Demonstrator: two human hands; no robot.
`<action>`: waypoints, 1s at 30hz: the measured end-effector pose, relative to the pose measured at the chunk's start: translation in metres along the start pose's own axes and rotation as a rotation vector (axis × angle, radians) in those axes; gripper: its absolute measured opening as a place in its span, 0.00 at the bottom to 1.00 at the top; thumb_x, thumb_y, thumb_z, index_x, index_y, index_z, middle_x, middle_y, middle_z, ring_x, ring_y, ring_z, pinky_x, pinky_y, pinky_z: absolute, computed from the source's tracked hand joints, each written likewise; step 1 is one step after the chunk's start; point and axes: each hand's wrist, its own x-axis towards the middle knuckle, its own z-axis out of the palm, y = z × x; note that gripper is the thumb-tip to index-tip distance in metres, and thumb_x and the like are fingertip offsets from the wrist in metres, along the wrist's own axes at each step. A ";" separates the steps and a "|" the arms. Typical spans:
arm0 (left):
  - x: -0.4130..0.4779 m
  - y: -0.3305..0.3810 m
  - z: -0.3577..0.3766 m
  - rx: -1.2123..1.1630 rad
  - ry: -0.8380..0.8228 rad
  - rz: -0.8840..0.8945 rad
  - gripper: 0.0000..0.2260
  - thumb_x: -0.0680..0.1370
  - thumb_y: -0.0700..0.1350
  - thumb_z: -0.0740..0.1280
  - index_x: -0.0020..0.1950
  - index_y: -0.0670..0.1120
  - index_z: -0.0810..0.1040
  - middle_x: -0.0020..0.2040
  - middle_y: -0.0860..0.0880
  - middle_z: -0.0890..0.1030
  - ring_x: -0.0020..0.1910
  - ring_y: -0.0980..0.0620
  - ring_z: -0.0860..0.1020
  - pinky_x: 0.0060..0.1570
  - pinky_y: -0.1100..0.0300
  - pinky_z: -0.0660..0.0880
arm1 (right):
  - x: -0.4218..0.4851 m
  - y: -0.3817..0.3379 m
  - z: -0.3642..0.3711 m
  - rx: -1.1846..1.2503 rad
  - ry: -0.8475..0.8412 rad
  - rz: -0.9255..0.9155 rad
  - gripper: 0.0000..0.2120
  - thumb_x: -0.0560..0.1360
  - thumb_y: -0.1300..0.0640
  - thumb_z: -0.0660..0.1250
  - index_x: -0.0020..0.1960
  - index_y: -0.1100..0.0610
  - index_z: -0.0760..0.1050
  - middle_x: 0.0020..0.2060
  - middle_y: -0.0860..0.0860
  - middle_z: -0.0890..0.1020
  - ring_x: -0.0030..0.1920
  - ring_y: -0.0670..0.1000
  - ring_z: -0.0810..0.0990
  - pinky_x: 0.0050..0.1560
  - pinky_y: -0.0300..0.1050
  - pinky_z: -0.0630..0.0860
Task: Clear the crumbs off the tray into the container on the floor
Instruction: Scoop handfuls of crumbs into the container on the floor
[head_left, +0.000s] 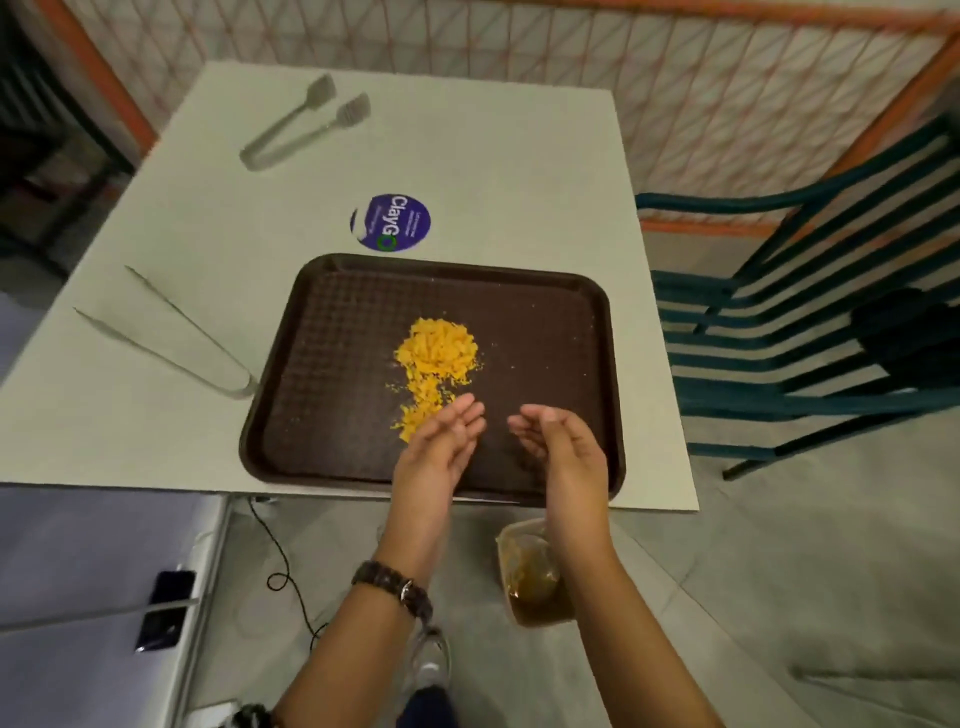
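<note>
A dark brown tray (332, 364) lies on the white table, its near edge at the table's front. A heap of yellow-orange crumbs (439, 345) sits in the tray's middle, with a thinner trail of crumbs running toward me. My left hand (441, 447) hovers over the near end of that trail, fingers apart and palm turned inward. My right hand (558, 447) is a little to the right, cupped, palm facing the left hand, nothing held. A clear plastic container (524, 577) with brownish contents stands on the floor below the tray's near edge, partly hidden by my right forearm.
Two metal tongs lie on the table: one (171, 338) left of the tray, one (306, 124) at the far left. A purple round sticker (390, 223) is behind the tray. A teal slatted chair (789, 332) stands to the right. A black cable (280, 561) and phone (166, 608) are on the floor.
</note>
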 end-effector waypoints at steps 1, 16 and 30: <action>0.016 0.006 -0.005 0.010 0.047 0.028 0.13 0.79 0.35 0.57 0.55 0.47 0.77 0.57 0.48 0.80 0.58 0.52 0.78 0.63 0.59 0.70 | 0.013 0.001 0.013 -0.030 -0.001 -0.021 0.10 0.79 0.61 0.58 0.48 0.60 0.78 0.45 0.55 0.83 0.46 0.47 0.82 0.48 0.34 0.77; 0.149 0.014 -0.026 0.485 0.073 0.189 0.18 0.80 0.38 0.56 0.70 0.46 0.67 0.74 0.49 0.64 0.72 0.54 0.62 0.68 0.65 0.58 | 0.108 0.040 0.117 -0.338 -0.086 -0.053 0.22 0.81 0.49 0.52 0.72 0.56 0.63 0.73 0.51 0.65 0.72 0.47 0.63 0.74 0.43 0.57; 0.128 0.023 -0.007 -0.110 0.117 -0.069 0.14 0.80 0.42 0.58 0.62 0.48 0.77 0.60 0.50 0.80 0.56 0.54 0.79 0.54 0.63 0.77 | 0.084 0.017 0.120 0.272 -0.023 0.264 0.18 0.80 0.46 0.53 0.64 0.52 0.72 0.55 0.48 0.81 0.55 0.46 0.80 0.56 0.40 0.76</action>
